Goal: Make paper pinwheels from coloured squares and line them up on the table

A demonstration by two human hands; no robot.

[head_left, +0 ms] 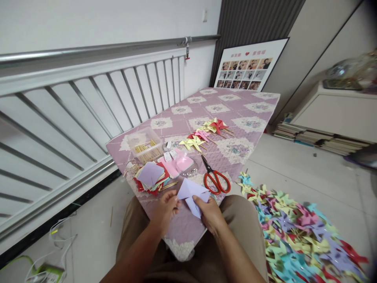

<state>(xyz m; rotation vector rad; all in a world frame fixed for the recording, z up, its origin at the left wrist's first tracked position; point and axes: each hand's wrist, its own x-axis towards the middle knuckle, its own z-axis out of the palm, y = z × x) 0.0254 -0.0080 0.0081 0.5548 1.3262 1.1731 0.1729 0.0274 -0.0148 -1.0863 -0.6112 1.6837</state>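
As right hand [211, 210] holds one sheet [188, 189], one box [151, 154]

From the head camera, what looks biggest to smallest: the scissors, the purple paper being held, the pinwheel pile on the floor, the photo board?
1. Pinwheel pile
2. Photo board
3. Purple paper and scissors: too alike to rank

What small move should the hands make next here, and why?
Probably the left hand should bend one cut corner of the lilac paper toward its middle: the right hand pinches that paper, which looks slit between its corners, and the scissors lie aside on the tablecloth.
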